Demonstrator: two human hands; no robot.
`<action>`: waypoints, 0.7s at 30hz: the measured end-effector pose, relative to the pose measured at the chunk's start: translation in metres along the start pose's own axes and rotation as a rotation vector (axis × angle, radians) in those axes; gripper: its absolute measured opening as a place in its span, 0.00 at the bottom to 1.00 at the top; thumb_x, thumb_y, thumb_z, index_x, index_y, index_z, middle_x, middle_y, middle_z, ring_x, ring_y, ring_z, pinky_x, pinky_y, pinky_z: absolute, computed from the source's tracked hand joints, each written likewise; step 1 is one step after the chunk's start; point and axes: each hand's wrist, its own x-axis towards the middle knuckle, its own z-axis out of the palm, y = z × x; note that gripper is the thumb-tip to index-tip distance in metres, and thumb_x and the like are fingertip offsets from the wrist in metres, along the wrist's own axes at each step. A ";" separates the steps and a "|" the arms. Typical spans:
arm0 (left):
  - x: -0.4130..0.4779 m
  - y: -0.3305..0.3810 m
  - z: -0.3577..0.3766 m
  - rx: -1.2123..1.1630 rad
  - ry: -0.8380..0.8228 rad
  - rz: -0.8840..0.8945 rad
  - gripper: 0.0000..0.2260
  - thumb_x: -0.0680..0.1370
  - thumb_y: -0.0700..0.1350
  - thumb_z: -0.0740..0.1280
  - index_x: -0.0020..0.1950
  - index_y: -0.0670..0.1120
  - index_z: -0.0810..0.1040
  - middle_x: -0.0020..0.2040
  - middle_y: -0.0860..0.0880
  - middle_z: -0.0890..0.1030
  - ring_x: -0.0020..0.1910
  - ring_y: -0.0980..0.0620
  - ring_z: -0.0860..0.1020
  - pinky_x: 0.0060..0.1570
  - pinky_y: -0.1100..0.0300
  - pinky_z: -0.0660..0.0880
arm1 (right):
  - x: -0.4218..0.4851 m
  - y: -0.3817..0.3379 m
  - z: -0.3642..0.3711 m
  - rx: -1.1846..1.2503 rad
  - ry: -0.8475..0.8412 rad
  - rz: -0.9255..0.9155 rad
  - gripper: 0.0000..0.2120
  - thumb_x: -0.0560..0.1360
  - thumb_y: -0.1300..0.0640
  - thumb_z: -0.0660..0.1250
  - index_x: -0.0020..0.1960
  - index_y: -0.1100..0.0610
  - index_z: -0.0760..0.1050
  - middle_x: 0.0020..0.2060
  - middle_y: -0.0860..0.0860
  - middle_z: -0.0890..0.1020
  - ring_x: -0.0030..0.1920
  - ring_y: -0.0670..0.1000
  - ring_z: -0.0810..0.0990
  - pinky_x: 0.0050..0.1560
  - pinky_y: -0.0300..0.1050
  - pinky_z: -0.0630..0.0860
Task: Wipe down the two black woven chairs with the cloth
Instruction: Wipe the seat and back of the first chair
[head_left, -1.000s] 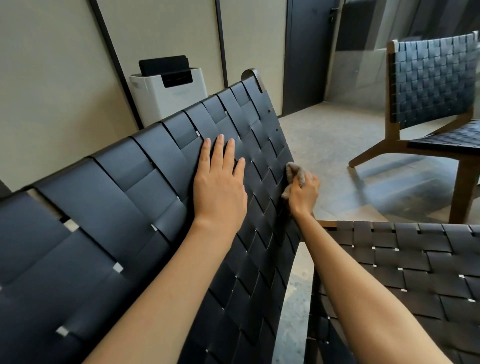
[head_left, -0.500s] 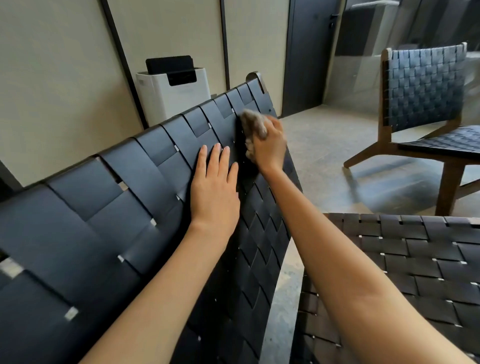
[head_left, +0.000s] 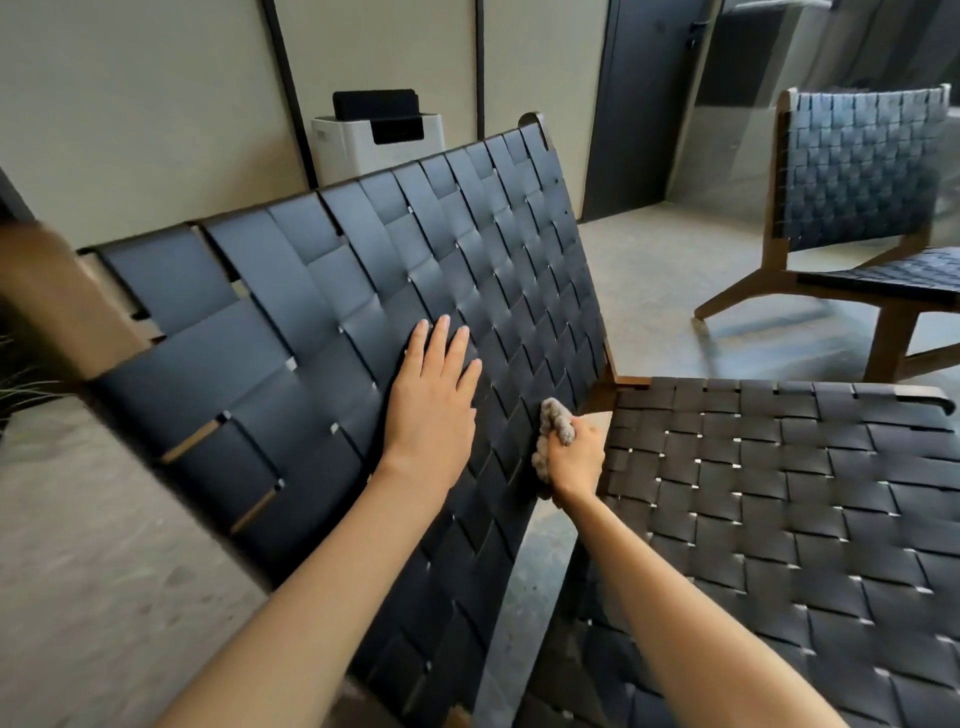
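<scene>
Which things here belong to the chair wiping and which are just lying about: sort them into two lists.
Belongs to the job:
- near chair, with the left hand flat on its backrest
- cloth, gripped by the right hand against that backrest
- far chair, no hand on it

Just about:
- white appliance by the wall
- dark door

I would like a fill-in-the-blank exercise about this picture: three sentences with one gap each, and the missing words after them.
1. The right hand grips a crumpled grey ____ low against the woven backrest.
2. The left hand lies flat on the backrest and holds ____.
3. The far chair has a frame of brown ____.

Missing words: cloth; nothing; wood.
</scene>
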 end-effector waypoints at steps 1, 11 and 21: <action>-0.009 0.001 -0.001 0.000 -0.003 0.011 0.25 0.83 0.55 0.44 0.78 0.48 0.43 0.78 0.41 0.40 0.76 0.38 0.39 0.71 0.41 0.35 | -0.014 0.004 -0.001 0.008 -0.018 0.025 0.08 0.79 0.60 0.60 0.52 0.62 0.75 0.54 0.59 0.74 0.50 0.55 0.74 0.52 0.45 0.69; -0.071 0.018 0.000 -0.119 -0.014 0.052 0.25 0.84 0.54 0.46 0.78 0.44 0.46 0.78 0.40 0.45 0.77 0.39 0.42 0.69 0.41 0.33 | -0.082 -0.008 -0.047 0.172 -0.261 -0.102 0.06 0.76 0.61 0.65 0.49 0.51 0.77 0.44 0.49 0.82 0.48 0.47 0.79 0.50 0.41 0.74; -0.071 0.032 -0.007 -0.431 0.026 0.007 0.20 0.82 0.47 0.57 0.73 0.45 0.62 0.65 0.43 0.71 0.69 0.41 0.65 0.74 0.44 0.48 | -0.085 -0.016 -0.055 0.201 -0.215 -0.169 0.10 0.76 0.61 0.65 0.46 0.45 0.76 0.42 0.42 0.81 0.45 0.38 0.79 0.47 0.33 0.75</action>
